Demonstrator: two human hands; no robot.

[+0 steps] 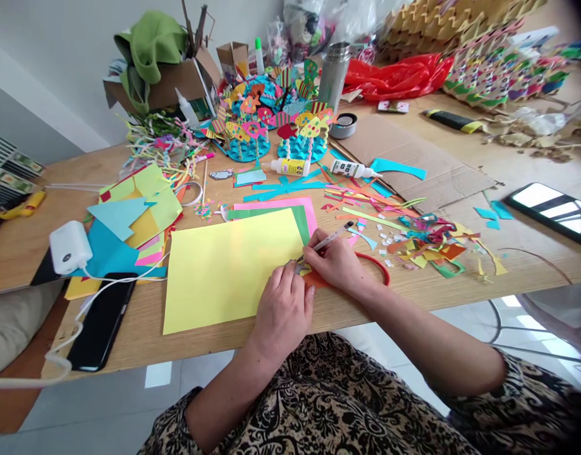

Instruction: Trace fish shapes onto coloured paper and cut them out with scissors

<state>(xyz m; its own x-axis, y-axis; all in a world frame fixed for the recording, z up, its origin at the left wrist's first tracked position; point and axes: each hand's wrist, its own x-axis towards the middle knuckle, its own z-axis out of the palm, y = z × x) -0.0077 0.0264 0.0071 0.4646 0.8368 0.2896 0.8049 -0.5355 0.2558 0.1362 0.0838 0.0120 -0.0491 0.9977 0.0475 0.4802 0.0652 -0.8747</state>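
In the head view, the upper left of the frame has a cardboard box [169, 82] with a green cloth [150, 54] draped over it. At upper centre, paper fish [283, 119] stand on blue bases [302, 149] near a metal flask [335, 79], with a red plastic bag [404, 76] and painted egg trays [503, 79] toward the upper right. Two glue bottles [290, 167] lie mid-frame. Colored scraps [432, 243] spread at the right, short of a dark phone [556, 212] by the right edge. At the left, a white charger [71, 248] sits beside a pile of cut paper [133, 215], and its cable crosses a black phone [103, 325]. Closest to the work, a red curved handle [385, 270] lies partly under the right forearm, and an orange piece [318, 280] shows beneath the hands.

The yellow sheet [224, 272] lies at frame centre, overlapping green and pink sheets. The person's right hand [335, 256] pinches a pen [335, 235], its tip toward a small grey cutout [298, 266] at the sheet's right edge. The left hand [283, 300] lies spread over the sheet's lower right corner, fingers side by side, fingertips touching the cutout.
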